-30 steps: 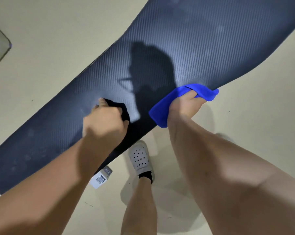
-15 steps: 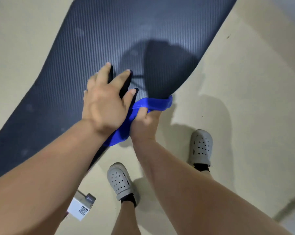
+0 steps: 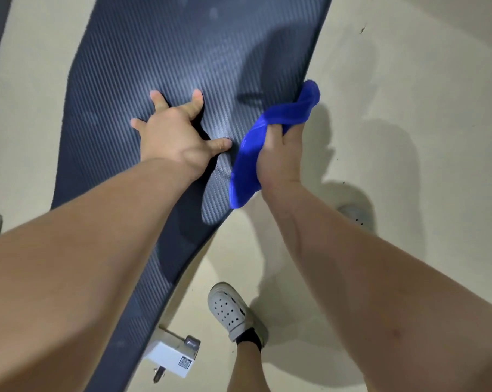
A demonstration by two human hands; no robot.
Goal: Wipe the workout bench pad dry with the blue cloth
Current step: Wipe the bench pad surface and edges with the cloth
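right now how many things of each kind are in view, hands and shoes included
hands: 2, left hand spread flat on the pad, right hand gripping the cloth
blue cloth: 1
bench pad: 1
shoes: 2, white shoe and a second shoe partly hidden
white box with a code label: 1
total: 7

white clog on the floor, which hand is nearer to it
Right. The right hand, gripping the blue cloth, hangs at the bench pad edge above the white clog; the left hand lies farther away on the pad.
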